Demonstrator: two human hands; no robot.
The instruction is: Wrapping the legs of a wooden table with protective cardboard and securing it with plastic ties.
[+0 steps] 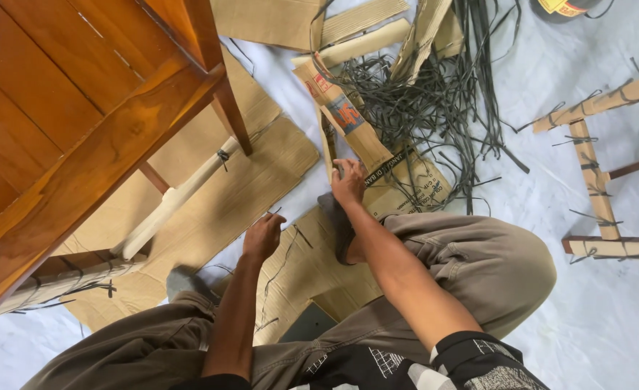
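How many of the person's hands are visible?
2: the left hand pinches a dark strap over the cardboard; the right hand grips a folded cardboard strip ahead.

Furniture packing workshop, floor sheeted in pale plastic [608,318], flattened cardboard sheets [211,209] spread under a polished wooden table [59,108], tangle of black strapping bands [420,101], cardboard-wrapped chair frame [594,166] tied with straps at the right edge

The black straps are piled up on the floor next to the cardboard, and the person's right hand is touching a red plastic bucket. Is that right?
Not quite. The head view shows the right hand on a strip of brown cardboard, not a red plastic bucket. The rest holds: the black straps lie in a tangled pile on the floor beside the cardboard pieces.
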